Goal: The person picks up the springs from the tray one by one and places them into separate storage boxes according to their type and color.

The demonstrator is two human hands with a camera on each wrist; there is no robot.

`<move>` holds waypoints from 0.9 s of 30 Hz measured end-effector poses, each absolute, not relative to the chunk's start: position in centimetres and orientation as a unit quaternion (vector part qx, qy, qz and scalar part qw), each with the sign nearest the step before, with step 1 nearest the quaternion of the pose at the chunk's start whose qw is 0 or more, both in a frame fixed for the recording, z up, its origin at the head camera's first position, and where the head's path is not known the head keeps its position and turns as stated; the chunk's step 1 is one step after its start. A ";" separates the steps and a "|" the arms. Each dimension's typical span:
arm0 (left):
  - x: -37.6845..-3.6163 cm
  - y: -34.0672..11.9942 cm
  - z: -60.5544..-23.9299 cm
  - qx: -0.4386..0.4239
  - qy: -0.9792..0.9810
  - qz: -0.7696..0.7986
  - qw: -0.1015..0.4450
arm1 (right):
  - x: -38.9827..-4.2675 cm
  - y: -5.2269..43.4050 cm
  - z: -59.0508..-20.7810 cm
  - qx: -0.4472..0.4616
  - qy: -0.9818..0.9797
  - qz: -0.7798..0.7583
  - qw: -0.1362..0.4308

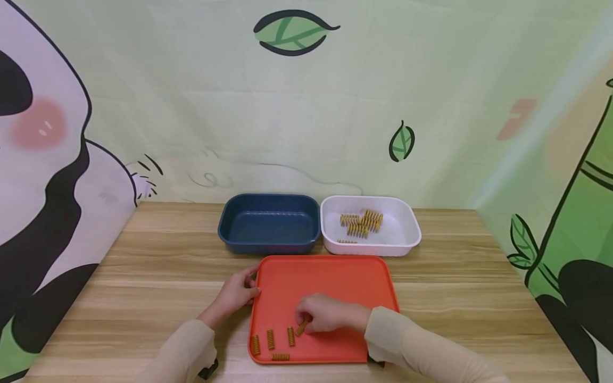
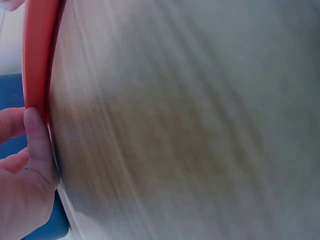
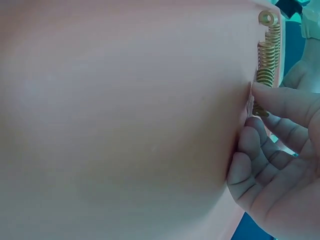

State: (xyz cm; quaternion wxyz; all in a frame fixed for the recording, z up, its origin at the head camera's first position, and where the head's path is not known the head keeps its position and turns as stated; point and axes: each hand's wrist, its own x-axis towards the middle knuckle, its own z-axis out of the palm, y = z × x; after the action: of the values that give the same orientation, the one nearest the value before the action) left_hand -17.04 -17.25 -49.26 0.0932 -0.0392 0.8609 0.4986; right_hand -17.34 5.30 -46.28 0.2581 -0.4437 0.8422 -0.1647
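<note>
An orange-red tray [image 1: 330, 279] lies on the wooden table in front of me. Several gold coil springs [image 1: 270, 339] lie near its front left corner. My right hand [image 1: 305, 321] rests on the tray with fingers curled, pinching one spring [image 1: 301, 328] by its end; the right wrist view shows the hand [image 3: 272, 165] with a fingertip [image 3: 262, 95] against that spring [image 3: 266, 62]. My left hand [image 1: 250, 290] grips the tray's left rim; in the left wrist view its thumb [image 2: 37, 140] presses on the rim of the tray [image 2: 37, 55].
Behind the tray stand a dark blue bin [image 1: 268, 223] with nothing in it and a white bin [image 1: 371, 226] holding several gold springs [image 1: 362, 222]. Bare wooden table [image 1: 158, 266] spreads to both sides. A patterned backdrop closes the far edge.
</note>
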 end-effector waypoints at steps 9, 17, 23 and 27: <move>-17.1 -17.3 -49.5 -0.035 0.859 0.503 0.087 | -17.7 5.6 -46.0 -0.407 0.840 -0.221 0.282; -17.1 -17.2 -49.7 -0.040 0.856 0.508 0.086 | -17.9 5.8 -46.0 -0.403 0.837 -0.254 0.270; -17.1 -17.3 -49.6 -0.040 0.856 0.508 0.087 | -18.3 6.0 -45.9 -0.381 0.833 -0.293 0.273; -17.1 -17.3 -49.6 -0.041 0.857 0.507 0.089 | -18.6 6.0 -45.8 -0.370 0.833 -0.308 0.272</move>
State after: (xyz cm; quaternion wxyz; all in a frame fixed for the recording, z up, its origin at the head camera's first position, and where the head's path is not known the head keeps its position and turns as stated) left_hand -17.10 -17.28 -49.56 0.0895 -0.0410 0.8566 0.5065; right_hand -18.57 6.03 -45.79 0.2723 -0.3699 0.8332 -0.3079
